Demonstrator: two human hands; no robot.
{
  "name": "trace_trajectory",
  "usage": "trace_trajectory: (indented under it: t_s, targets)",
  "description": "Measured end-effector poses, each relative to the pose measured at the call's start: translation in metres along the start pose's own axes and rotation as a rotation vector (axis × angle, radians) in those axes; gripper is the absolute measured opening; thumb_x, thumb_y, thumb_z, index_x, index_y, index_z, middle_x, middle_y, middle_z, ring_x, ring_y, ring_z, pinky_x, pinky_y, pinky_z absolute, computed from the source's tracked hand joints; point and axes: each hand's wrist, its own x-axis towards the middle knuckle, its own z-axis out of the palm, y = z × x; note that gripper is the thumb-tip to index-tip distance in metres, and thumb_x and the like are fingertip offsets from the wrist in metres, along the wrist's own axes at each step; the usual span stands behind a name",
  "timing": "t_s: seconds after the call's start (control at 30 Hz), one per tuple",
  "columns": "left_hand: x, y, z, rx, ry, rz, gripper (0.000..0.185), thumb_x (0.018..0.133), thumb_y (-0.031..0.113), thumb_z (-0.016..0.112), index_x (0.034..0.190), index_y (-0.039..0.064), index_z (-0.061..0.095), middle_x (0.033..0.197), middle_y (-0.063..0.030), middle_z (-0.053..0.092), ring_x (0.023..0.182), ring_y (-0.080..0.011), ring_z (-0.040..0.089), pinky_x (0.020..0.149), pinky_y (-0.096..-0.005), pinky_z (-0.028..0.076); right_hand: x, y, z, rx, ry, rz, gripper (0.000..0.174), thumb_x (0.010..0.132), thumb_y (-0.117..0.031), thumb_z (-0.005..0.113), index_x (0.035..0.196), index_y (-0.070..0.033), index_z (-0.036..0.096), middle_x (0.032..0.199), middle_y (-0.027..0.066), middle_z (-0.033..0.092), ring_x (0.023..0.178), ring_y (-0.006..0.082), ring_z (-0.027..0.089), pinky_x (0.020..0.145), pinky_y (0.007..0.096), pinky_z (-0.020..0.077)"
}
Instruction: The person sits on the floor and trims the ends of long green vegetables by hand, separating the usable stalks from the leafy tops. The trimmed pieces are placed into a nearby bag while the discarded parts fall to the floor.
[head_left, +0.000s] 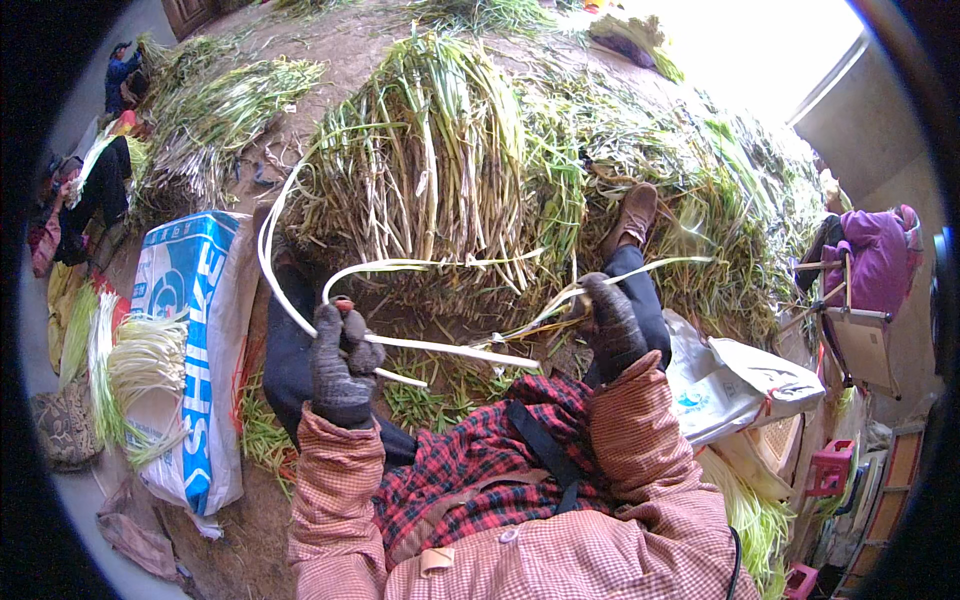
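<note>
My left hand (345, 360), in a dark, dirty glove, is closed around pale, thin garlic stalks (450, 351), whose cut ends point right and whose long ends curve up and away. My right hand (619, 326), gloved the same way, pinches a few thin, yellowish leaf strips (540, 315) between thumb and fingers. Just beyond both hands stands a large bundle of garlic plants (427, 157) with green tops and dry, pale stems. Trimmed pale stalks (146, 360) lie on a blue and white sack (202, 300) at my left.
Loose green leaf scraps (427, 397) litter the floor between my legs. A white sack (735, 375) lies at my right, near a pink plastic stool (829, 466). Plant heaps (675, 150) spread ahead. A person in purple (874, 255) sits at the right; other people are at the far left.
</note>
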Motion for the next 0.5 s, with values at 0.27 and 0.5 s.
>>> trace_trajectory:
  t_s: [0.27,0.5]
  targets:
    - [0.001,0.033,-0.002,0.01,0.029,0.01,0.019,0.084,0.028,0.044,0.086,0.011,0.051,0.054,0.0037,0.037,0.032,-0.0061,0.022,0.033,-0.0213,0.023,0.017,0.008,-0.017,-1.339,-0.531,-0.543,0.017,0.078,-0.021,0.046,0.087,-0.007,0.051,0.07,0.0115,0.053,0.06,0.0238,0.055,0.05,0.0302,0.0444]
    - [-0.004,0.026,0.014,0.166,0.198,-0.132,0.016,0.083,0.026,0.047,0.086,0.011,0.051,0.056,0.0027,0.042,0.033,-0.0056,0.024,0.032,-0.021,0.022,0.0,-0.013,0.06,-1.299,-0.6,0.123,0.041,0.075,-0.047,0.045,0.096,-0.012,0.053,0.086,0.0128,0.058,0.08,0.0285,0.056,0.069,0.0371,0.0436]
